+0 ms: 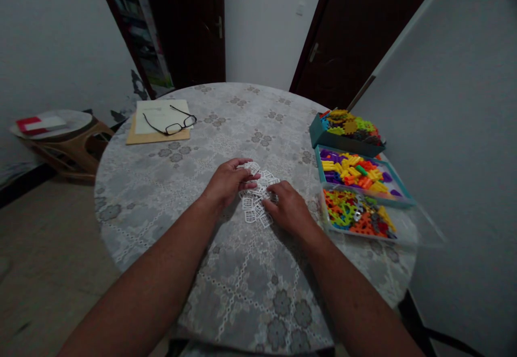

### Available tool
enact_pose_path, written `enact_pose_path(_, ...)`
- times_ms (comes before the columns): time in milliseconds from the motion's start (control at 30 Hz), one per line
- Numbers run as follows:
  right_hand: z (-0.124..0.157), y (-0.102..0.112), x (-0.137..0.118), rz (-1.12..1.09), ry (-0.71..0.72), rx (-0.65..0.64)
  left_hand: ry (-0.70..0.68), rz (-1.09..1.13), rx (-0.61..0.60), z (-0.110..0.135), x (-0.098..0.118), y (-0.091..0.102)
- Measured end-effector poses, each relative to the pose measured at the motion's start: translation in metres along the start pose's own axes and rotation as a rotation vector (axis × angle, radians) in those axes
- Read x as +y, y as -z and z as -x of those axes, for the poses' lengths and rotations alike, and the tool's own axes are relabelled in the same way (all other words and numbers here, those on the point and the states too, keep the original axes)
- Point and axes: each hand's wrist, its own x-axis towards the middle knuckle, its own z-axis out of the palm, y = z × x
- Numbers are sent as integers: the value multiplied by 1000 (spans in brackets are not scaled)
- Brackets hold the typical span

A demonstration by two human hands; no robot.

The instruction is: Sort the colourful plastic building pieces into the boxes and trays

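A loose heap of small white lattice pieces (pixel 252 203) lies on the patterned tablecloth between my two hands. My left hand (pixel 229 182) rests at the heap's left side, its fingers spread over and touching the upper pieces. From the right, my right hand (pixel 290 207) reaches in with thumb and fingers apart, the fingertips against the heap's right edge. The pieces overlap, and some are partly covered by my fingers. I see no piece lifted clear of the heap.
At the right stand a teal box of colourful gear-like pieces (pixel 349 124), a tray of coloured tube pieces (pixel 349 168) and a clear tray of connectors (pixel 355 214). Eyeglasses (pixel 174 127) lie on papers (pixel 151 112) at the far left. A wicker stool (pixel 68 152) stands beyond the round table (pixel 226 104).
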Motion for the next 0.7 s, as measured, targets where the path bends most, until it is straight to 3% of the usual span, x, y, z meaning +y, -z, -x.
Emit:
enact_pose_path(167,-4,-1,3,20,0,31,11,-62,-16,3,-1,-4)
enact_pose_path(367,-9,10,-2,-252,-58,287,16,-168,-89,4,-9,-7)
enact_pose_path(533,-8,10,-10,-517,-184,241,38,-214,-211,8,-11,-9)
enact_pose_path(700,-7,9,-10,-388,-167,289,41,-222,-241,10,-13,-11)
